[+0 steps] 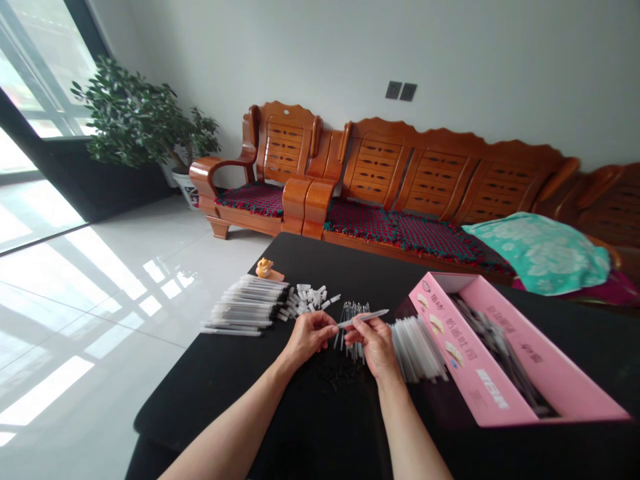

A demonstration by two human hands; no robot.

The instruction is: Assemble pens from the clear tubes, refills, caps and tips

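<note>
Hands, 2: right hand (373,347) pinching 1 slim clear pen (363,319); left hand (310,337) fingers bunched, any held item unclear. Pen barrels (245,305), dozens, left of centre; white caps (305,300), roughly dozens; pink box (500,353), 1, lower right.

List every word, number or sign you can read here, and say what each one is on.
Pink box flap: "奶油吐司", probably; the smaller print is too blurred to read.
Pink box inner wall: Chinese print, too slanted and blurred to read.
Pens: no readable marks.

Pen barrel (367,318) is translucent grey; carton (450,347) pink with brown print; table cover (200,413) black; seat cushion (250,199) red-green woven check; towel (537,253) teal with pale floral pattern.
</note>
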